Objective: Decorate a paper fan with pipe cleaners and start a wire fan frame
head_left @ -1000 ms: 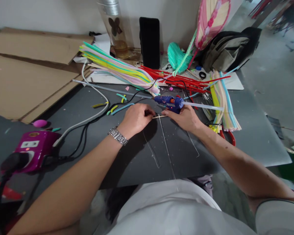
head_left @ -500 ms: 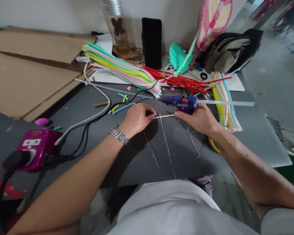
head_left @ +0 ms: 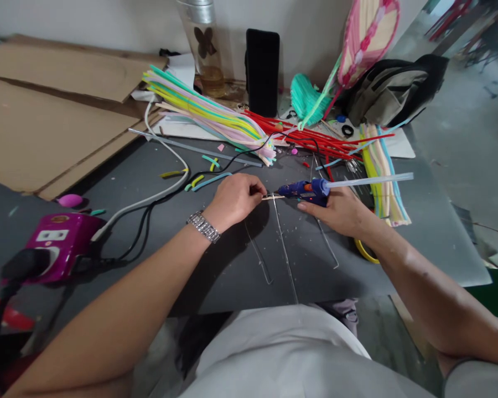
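My left hand [head_left: 240, 200], with a metal-band watch [head_left: 204, 226] at its wrist, pinches the left end of a thin pale stick [head_left: 273, 197]. A straight metal wire [head_left: 285, 247] runs from the stick toward me. My right hand [head_left: 343, 213] grips a blue hot glue gun [head_left: 307, 190], whose nozzle is at the stick near the wire's top; I cannot tell whether it touches. A long translucent glue stick [head_left: 371, 179] juts from the gun's back. Bent wires [head_left: 260, 260] lie on either side of the straight one.
Bundles of coloured pipe cleaners [head_left: 216, 119] lie across the back, near an upright phone [head_left: 263, 72] and a glass bottle [head_left: 207, 55]. At left are cardboard sheets [head_left: 58, 127] and a purple power adapter [head_left: 60, 243] with cables. A bag [head_left: 394, 91] and yellow tape roll [head_left: 366, 251] are at right.
The glue gun has moved left and down, its nozzle coming to the stick by the wire. My right thumb has left the stick's right end. My left hand keeps its pinch.
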A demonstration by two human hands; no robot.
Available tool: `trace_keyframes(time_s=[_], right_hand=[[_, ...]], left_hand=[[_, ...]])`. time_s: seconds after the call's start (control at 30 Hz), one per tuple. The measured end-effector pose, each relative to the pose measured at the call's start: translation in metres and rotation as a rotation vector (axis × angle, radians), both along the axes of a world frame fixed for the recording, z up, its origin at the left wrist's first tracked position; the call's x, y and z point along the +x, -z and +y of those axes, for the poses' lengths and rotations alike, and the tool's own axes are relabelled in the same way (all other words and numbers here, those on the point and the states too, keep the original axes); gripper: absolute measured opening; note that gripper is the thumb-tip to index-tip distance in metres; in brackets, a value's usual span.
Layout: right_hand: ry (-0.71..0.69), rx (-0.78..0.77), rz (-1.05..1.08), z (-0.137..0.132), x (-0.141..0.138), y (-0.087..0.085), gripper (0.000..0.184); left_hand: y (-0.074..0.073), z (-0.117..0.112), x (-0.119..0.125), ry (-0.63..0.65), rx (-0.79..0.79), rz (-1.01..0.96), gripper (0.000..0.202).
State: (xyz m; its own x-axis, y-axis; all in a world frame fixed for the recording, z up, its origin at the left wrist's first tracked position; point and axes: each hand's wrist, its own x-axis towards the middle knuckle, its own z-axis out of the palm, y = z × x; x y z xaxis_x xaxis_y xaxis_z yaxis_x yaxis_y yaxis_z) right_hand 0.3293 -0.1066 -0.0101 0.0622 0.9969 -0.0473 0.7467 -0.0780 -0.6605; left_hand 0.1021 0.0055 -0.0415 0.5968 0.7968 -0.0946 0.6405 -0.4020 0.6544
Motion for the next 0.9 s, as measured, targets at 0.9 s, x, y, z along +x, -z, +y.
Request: trace_keyframes(time_s=[0.9], right_hand=[[-0.005, -0.051, -0.053, 0.003, 0.0006, 0.0041, 0.045]], left_hand=[[-0.0013, -0.0004, 0.0014, 0.006, 0.032, 0.008, 0.02]])
